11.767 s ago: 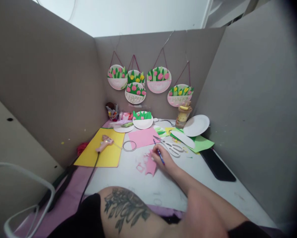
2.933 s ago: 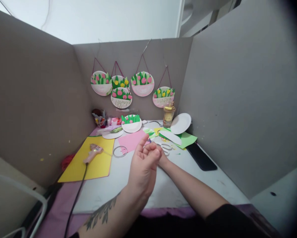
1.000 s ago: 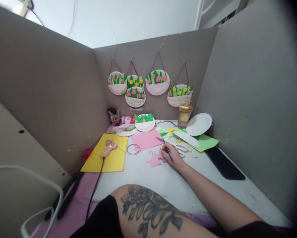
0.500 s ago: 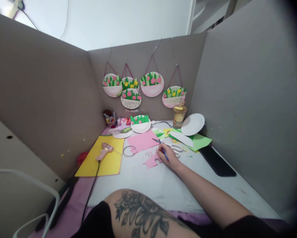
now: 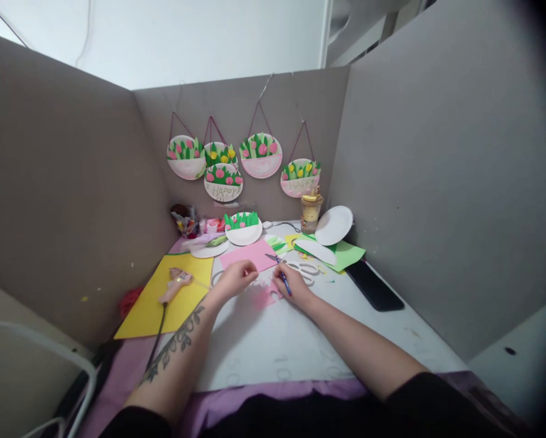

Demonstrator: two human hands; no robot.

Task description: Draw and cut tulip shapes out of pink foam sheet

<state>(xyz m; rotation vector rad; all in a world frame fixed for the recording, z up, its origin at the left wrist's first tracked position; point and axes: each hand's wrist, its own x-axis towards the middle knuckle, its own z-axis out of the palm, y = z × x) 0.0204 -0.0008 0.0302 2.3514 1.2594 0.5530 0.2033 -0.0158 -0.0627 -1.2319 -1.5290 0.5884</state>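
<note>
My right hand is closed around a blue pen tilted above the tabletop, next to white-handled scissors with their blades pointing left. Just below its fingers lies a pink paper scrap with cut-out edges, slightly blurred. My left hand hovers at the near edge of a pink paper sheet, its fingers curled together. Whatever may be between those fingertips is too small to make out. Its wrist partly covers a ring-shaped roll.
A glue gun rests on yellow paper at left, its cord trailing forward. At right are a black phone, green paper, paper plates and a cup. Decorated plates hang on the grey partition.
My left arm, earlier lying across the front with its hand out of sight, has swung up so the hand is beside the pink papers. My right hand still holds the pen. The view has shifted right.
</note>
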